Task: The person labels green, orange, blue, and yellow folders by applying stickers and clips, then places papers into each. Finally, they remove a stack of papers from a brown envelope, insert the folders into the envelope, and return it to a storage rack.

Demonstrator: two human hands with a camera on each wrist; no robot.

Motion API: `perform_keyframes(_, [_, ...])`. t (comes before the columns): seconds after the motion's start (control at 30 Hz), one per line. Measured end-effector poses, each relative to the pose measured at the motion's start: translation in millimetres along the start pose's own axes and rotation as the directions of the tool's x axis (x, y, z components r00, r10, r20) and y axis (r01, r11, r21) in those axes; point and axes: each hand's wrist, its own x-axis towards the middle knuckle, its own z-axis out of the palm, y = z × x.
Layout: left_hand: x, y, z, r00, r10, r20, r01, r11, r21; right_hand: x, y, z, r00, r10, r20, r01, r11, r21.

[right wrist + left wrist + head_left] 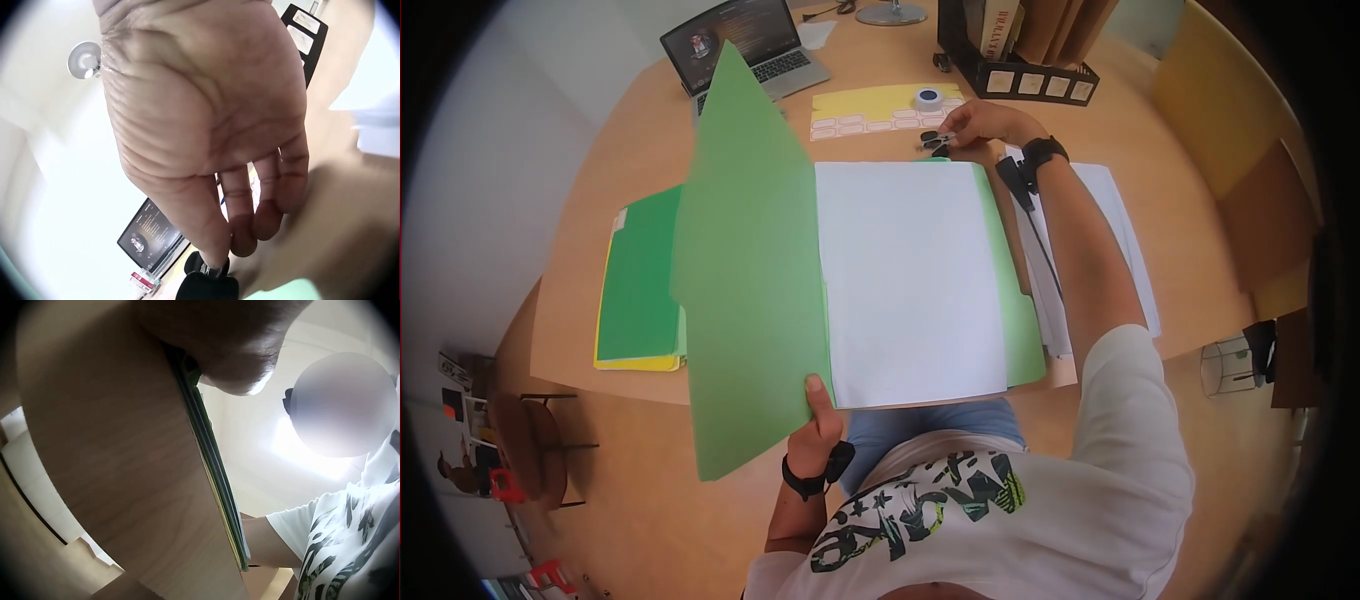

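Note:
A light green folder point(750, 270) lies open with white paper point(915, 280) on its right side; its left cover is raised at a tilt. My left hand point(815, 435) grips the folder's lower edge near the fold, thumb on top; in the left wrist view that hand point(228, 340) hides most of its hold. Beyond the folder's top edge, my right hand point(992, 122) pinches a black binder clip point(937, 140) between thumb and fingers. The right wrist view shows the palm point(212, 106) and the clip point(207, 285) below the thumb tip.
Green and yellow folders point(640, 285) lie at the left, loose papers point(1115, 230) under the right forearm. Farther back are a laptop point(775, 65), a yellow label sheet point(850, 105) with a white round object point(928, 98), and a black organizer point(1025, 85) with books.

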Motion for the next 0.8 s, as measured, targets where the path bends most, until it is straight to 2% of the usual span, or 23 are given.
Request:
perform_keyframes(0.13, [-6, -6, -3, 0.999, -0.021, 0.036, 0.021, 1.0, -0.011, 8, -11, -5, 0.994, 0.107, -0.034, -0.112, 0.932, -0.344])
perform_keyframes(0.23, [-7, -8, -2, 1.0, -0.007, 0.027, 0.007, 1.0, -0.008, 38, -12, 6, 0.962, -0.244, -0.122, 0.167, 0.88, -0.445])
perform_keyframes(0.33, [-1, 1, 1, 1.0, -0.005, 0.005, 0.004, 1.0, 0.029, 27, -50, 48, 0.935, -0.307, -0.178, 0.178, 0.839, -0.514])
perform_keyframes(0.43, [-2, 0, -2, 0.999, -0.023, 0.043, 0.021, 0.998, 0.058, 53, -59, 67, 0.965, -0.261, -0.031, 0.142, 0.619, -0.773])
perform_keyframes(0.47, [-4, -3, -4, 0.997, -0.036, 0.065, 0.032, 0.998, 0.062, 58, -60, 73, 0.973, -0.228, -0.017, 0.126, 0.595, -0.794])
perform_keyframes(0.57, [-6, -13, -2, 1.0, 0.024, 0.004, -0.025, 0.992, 0.123, 60, -67, 84, 0.969, -0.231, -0.093, 0.057, 0.569, -0.82])
perform_keyframes(0.67, [-13, -21, -7, 0.994, -0.006, 0.106, -0.011, 0.988, 0.156, 65, -68, 84, 0.979, -0.194, -0.064, 0.04, 0.487, -0.872])
perform_keyframes(0.77, [-4, -23, 1, 0.985, 0.152, 0.075, -0.163, 0.972, 0.167, 66, -68, 81, 0.983, -0.172, -0.066, 0.034, 0.518, -0.855])
perform_keyframes(0.8, [5, -13, 1, 0.967, 0.223, 0.121, -0.241, 0.957, 0.164, 55, -77, 78, 0.993, -0.108, -0.051, 0.018, 0.558, -0.829])
